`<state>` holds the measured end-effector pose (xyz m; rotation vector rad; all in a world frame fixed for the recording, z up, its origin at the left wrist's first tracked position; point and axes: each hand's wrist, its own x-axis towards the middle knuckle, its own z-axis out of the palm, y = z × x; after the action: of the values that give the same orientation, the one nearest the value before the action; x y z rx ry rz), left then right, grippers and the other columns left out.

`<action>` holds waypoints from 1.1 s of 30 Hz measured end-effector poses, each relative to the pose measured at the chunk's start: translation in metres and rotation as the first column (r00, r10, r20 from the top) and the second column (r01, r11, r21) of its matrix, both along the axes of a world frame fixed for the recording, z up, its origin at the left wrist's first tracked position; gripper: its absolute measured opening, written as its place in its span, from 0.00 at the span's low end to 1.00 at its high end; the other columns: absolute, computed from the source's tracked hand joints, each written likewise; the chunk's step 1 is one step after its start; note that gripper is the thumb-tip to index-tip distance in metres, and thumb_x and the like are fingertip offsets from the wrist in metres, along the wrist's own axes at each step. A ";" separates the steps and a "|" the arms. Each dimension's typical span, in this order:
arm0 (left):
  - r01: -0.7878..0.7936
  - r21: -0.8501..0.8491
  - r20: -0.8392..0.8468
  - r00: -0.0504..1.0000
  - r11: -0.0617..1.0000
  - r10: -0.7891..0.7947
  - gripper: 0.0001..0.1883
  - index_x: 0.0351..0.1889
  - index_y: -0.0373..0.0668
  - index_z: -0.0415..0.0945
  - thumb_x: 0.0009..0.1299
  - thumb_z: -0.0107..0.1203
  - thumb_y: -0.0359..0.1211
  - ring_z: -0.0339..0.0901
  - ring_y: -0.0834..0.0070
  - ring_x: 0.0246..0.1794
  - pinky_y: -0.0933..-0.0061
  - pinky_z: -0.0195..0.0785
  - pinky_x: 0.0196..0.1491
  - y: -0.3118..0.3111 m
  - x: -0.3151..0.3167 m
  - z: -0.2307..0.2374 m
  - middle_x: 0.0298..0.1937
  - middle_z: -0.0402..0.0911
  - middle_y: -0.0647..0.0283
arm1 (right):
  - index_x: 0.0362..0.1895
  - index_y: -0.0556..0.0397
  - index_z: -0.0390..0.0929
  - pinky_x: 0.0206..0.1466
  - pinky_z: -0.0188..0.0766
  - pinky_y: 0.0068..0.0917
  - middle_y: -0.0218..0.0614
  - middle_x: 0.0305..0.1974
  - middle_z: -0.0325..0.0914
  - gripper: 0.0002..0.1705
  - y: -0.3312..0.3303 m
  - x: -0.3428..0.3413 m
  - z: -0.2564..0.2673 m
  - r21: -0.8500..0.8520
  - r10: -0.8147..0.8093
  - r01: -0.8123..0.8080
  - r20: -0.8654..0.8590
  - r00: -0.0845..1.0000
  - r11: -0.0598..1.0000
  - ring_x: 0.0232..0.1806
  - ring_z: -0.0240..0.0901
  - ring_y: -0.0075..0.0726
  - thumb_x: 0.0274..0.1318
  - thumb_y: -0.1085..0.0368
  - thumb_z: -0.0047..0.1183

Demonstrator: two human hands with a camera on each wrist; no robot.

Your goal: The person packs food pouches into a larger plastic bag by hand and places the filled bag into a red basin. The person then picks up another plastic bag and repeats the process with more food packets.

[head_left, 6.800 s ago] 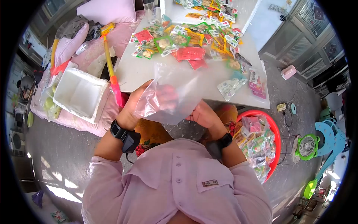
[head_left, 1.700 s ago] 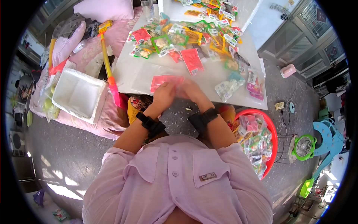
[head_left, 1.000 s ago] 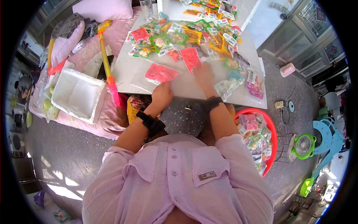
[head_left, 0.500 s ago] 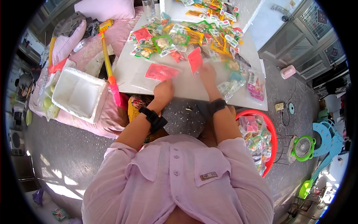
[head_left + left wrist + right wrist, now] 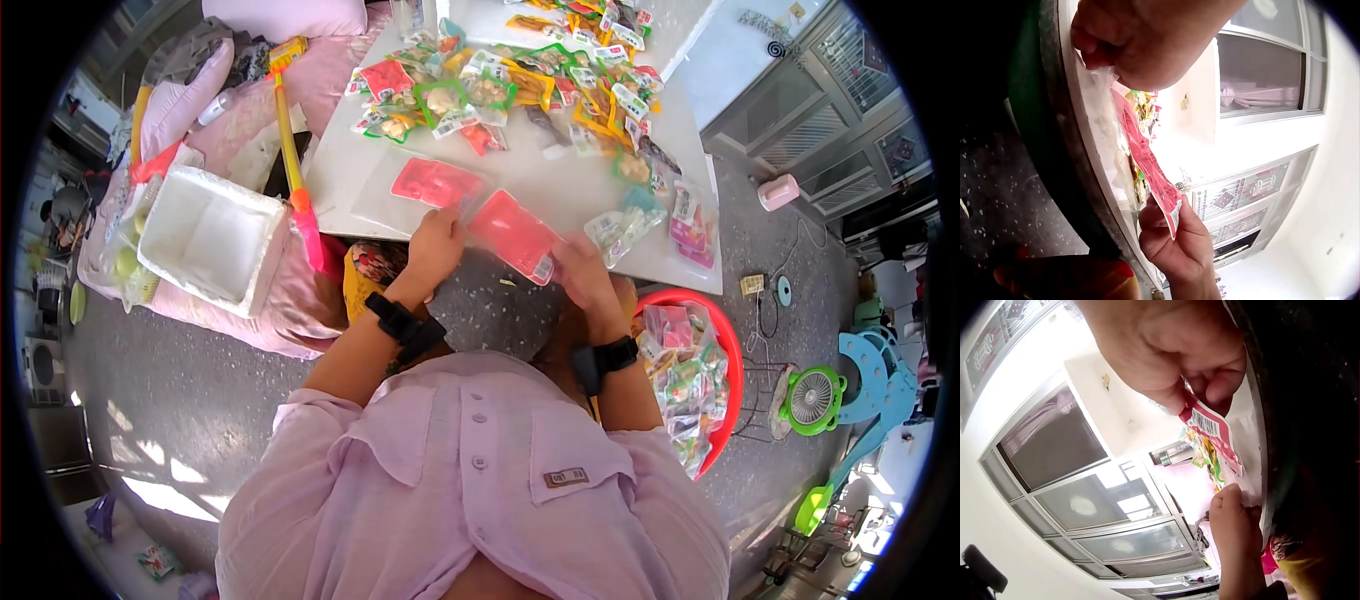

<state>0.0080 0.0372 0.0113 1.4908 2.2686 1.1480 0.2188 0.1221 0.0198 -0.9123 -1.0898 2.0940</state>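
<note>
My left hand [image 5: 437,248] pinches the edge of a clear plastic bag [image 5: 372,192] that lies flat on the table [image 5: 335,160]. Inside that bag is a red food packet [image 5: 436,184]. With thumb and fingers, my right hand [image 5: 584,270] pinches a second red packet [image 5: 515,238] by its lower right corner, near a printed barcode. This packet is tilted at the table's front edge, its far end close to the bag's mouth and my left hand. In the right wrist view the barcode corner of the packet [image 5: 1207,425] shows just below my fingers.
Several colourful food packets [image 5: 490,90] lie heaped at the back of the table. Clear-and-white packets [image 5: 625,230] and pink ones [image 5: 690,225] lie at its right. A red basin [image 5: 735,370] of filled bags stands on the floor. A white foam box [image 5: 210,240] is on the bed.
The clear bag, earlier held up, now lies on the table with a red packet in it. My right hand has picked up another red packet and brought it toward me, beside the bag.
</note>
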 end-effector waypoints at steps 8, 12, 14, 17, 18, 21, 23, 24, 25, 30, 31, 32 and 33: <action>0.040 -0.027 -0.158 0.986 0.999 -0.044 0.06 0.29 0.38 0.69 0.56 0.44 0.30 0.69 0.55 0.31 0.62 0.63 0.33 -0.002 0.004 0.012 0.28 0.70 0.52 | 0.30 0.48 0.67 0.23 0.62 0.17 0.25 0.24 0.67 0.02 0.013 -0.014 -0.011 -0.017 0.082 -0.081 0.047 0.995 0.997 0.24 0.63 0.19 0.51 0.65 0.45; 0.052 -0.083 -0.286 0.955 0.995 -0.074 0.06 0.28 0.39 0.67 0.55 0.45 0.31 0.69 0.56 0.29 0.59 0.63 0.30 -0.001 0.005 0.017 0.26 0.70 0.54 | 0.29 0.47 0.67 0.19 0.55 0.15 0.24 0.22 0.66 0.02 0.019 -0.021 -0.008 -0.014 0.160 -0.159 0.063 0.985 0.987 0.21 0.59 0.17 0.49 0.66 0.46; 0.055 -0.076 -0.301 0.951 0.996 -0.076 0.06 0.27 0.39 0.67 0.55 0.45 0.31 0.69 0.56 0.28 0.59 0.64 0.30 -0.002 0.009 0.023 0.27 0.70 0.54 | 0.28 0.47 0.67 0.19 0.53 0.15 0.24 0.21 0.66 0.02 0.019 -0.027 -0.007 -0.021 0.188 -0.187 0.030 0.982 0.982 0.20 0.59 0.17 0.48 0.65 0.46; 0.060 -0.110 -0.331 0.939 0.992 -0.094 0.06 0.28 0.40 0.67 0.55 0.45 0.31 0.70 0.56 0.28 0.59 0.64 0.30 -0.002 0.011 0.025 0.27 0.70 0.54 | 0.28 0.48 0.68 0.18 0.53 0.15 0.23 0.21 0.65 0.03 0.021 -0.041 -0.009 -0.016 0.229 -0.230 -0.033 0.973 0.973 0.19 0.58 0.16 0.48 0.65 0.46; 0.062 -0.130 -0.342 0.934 0.990 -0.103 0.06 0.28 0.40 0.67 0.55 0.45 0.31 0.70 0.56 0.28 0.59 0.64 0.30 -0.001 0.011 0.025 0.27 0.70 0.54 | 0.28 0.48 0.68 0.17 0.52 0.15 0.23 0.20 0.65 0.03 0.023 -0.047 -0.010 -0.003 0.258 -0.258 -0.041 0.965 0.966 0.19 0.58 0.16 0.48 0.64 0.46; 0.066 -0.096 -0.318 0.943 0.993 -0.094 0.06 0.30 0.40 0.67 0.55 0.44 0.31 0.70 0.55 0.28 0.59 0.64 0.30 -0.003 0.017 0.030 0.27 0.70 0.54 | 0.29 0.49 0.69 0.17 0.53 0.15 0.23 0.21 0.66 0.05 0.024 -0.071 -0.010 0.034 0.305 -0.305 -0.020 0.952 0.952 0.18 0.58 0.16 0.48 0.64 0.45; 0.067 -0.053 -0.306 0.949 0.996 -0.080 0.06 0.30 0.40 0.66 0.55 0.44 0.30 0.69 0.55 0.28 0.59 0.64 0.29 -0.004 0.018 0.030 0.27 0.70 0.53 | 0.29 0.50 0.70 0.17 0.54 0.15 0.24 0.22 0.67 0.05 0.020 -0.087 -0.008 0.061 0.312 -0.314 0.042 0.949 0.947 0.19 0.59 0.16 0.48 0.63 0.45; 0.067 -0.031 -0.299 0.951 0.997 -0.074 0.06 0.30 0.40 0.66 0.55 0.44 0.30 0.69 0.55 0.27 0.58 0.64 0.29 -0.004 0.019 0.030 0.27 0.70 0.53 | 0.30 0.50 0.71 0.18 0.55 0.15 0.25 0.23 0.67 0.06 0.017 -0.094 -0.004 0.076 0.308 -0.315 0.090 0.947 0.946 0.19 0.59 0.16 0.48 0.64 0.45; 0.076 -0.013 -0.292 0.954 0.997 -0.076 0.06 0.30 0.40 0.66 0.56 0.44 0.30 0.69 0.55 0.27 0.58 0.63 0.29 -0.005 0.018 0.031 0.27 0.70 0.53 | 0.30 0.51 0.71 0.18 0.56 0.15 0.25 0.23 0.68 0.06 0.015 -0.098 -0.001 0.091 0.303 -0.316 0.138 0.943 0.944 0.19 0.60 0.16 0.48 0.64 0.45; 0.088 0.037 -0.266 0.961 0.995 -0.075 0.05 0.30 0.41 0.66 0.56 0.43 0.29 0.68 0.55 0.27 0.58 0.62 0.28 -0.008 0.012 0.023 0.26 0.69 0.53 | 0.31 0.52 0.71 0.20 0.58 0.15 0.26 0.25 0.68 0.07 0.029 -0.110 -0.035 0.732 0.168 -0.328 0.286 0.943 0.597 0.21 0.61 0.18 0.47 0.64 0.45; 0.090 0.055 -0.264 0.962 0.994 -0.073 0.05 0.31 0.41 0.66 0.56 0.44 0.29 0.68 0.55 0.27 0.59 0.62 0.28 -0.009 0.012 0.024 0.26 0.69 0.53 | 0.31 0.52 0.71 0.21 0.59 0.16 0.26 0.25 0.68 0.07 0.032 -0.109 -0.037 0.748 0.177 -0.339 0.291 0.940 0.571 0.21 0.61 0.18 0.47 0.65 0.45; 0.092 0.073 -0.261 0.963 0.993 -0.070 0.05 0.31 0.41 0.66 0.56 0.44 0.28 0.68 0.55 0.27 0.59 0.63 0.28 -0.010 0.013 0.025 0.26 0.69 0.54 | 0.31 0.52 0.71 0.21 0.60 0.17 0.26 0.25 0.68 0.07 0.034 -0.107 -0.038 0.763 0.185 -0.348 0.295 0.937 0.544 0.21 0.62 0.19 0.47 0.65 0.45; 0.094 0.092 -0.258 0.964 0.991 -0.068 0.06 0.31 0.41 0.67 0.56 0.44 0.28 0.68 0.55 0.27 0.60 0.63 0.28 -0.010 0.014 0.026 0.26 0.69 0.54 | 0.31 0.52 0.71 0.22 0.61 0.18 0.27 0.25 0.68 0.07 0.027 -0.102 -0.015 0.529 0.283 -0.379 0.257 0.924 0.759 0.22 0.63 0.20 0.47 0.65 0.45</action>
<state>0.0220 0.0272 0.0377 1.8507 2.3115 1.1233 0.1169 0.1495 0.0049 -0.6182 -1.9583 1.7791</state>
